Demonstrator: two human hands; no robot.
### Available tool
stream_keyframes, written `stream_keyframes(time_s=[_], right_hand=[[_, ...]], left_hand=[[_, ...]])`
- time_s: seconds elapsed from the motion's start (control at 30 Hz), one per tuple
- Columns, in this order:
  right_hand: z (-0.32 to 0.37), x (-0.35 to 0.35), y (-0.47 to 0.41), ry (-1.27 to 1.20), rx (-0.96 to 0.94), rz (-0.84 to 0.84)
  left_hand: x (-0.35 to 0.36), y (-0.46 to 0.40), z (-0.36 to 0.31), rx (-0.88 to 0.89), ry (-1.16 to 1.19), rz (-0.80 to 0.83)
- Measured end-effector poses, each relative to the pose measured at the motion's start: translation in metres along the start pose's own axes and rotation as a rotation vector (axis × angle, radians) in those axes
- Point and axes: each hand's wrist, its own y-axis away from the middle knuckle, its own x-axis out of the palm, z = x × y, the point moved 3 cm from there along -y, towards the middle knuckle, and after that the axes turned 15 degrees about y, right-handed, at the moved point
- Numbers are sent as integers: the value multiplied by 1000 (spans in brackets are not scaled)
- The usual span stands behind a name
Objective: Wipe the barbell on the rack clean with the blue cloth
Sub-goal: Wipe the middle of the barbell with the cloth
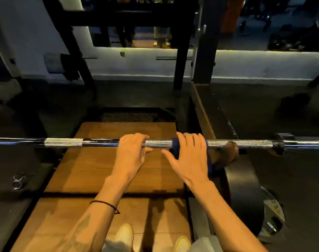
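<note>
Our right hand point(188, 157) lies palm-down over the blue cloth point(176, 148), which is wrapped on the barbell point(158, 143); the fingers reach over the top of the bar and the thumb sticks out to the left, straight. We cannot tell whether those fingers curl round the far side or simply press flat, since the bar hides their tips. Our left hand point(132, 151) sits just beside it on the bare shaft, fingers draped over the top and bent loosely, thumb below and pointing right; how firmly it holds is also unclear. Both forearms stretch up from the bottom edge, the left one wearing a thin dark wrist cord point(105, 205).

The barbell runs level across the whole view, its ends cut off at both sides. Most of the cloth is covered by our hand; only a dark blue band on the bar and a strip hanging beneath the palm show. Right of the cloth a brown rack hook point(232, 151) cradles the bar. Below lie a wooden platform point(93, 171) and a black weight plate point(245, 195), partly hidden behind our right arm. Our pale shoes point(124, 235) peek in at the bottom.
</note>
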Motion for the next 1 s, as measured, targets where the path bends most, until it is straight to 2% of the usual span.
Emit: stream_keyframes(time_s=[0.2,0.43,0.5,0.6,0.7,0.87,0.93,1.0], right_hand=[[0,-2,-3,36,-169,-4],[-6,-12,-5,-107,-192,143],[-8,-27,-12,-224,-136,241],[-17,-42,-28,-453,64,376],[-38,-55,-52,-648,284,408],[-104,-108,-89,-1124,620,211],[-139,-139,-96,-1128,694,76],[-176,-170,-99,-986,681,-61]], left_hand=[[0,6,-4,27,-11,-61],[2,5,-6,-12,-28,-21],[3,6,-5,-13,-34,-19],[3,8,-3,25,-41,-27],[3,7,-5,68,-127,2],[5,5,-10,19,-234,69],[5,5,-11,15,-247,51],[6,5,-12,10,-254,26]])
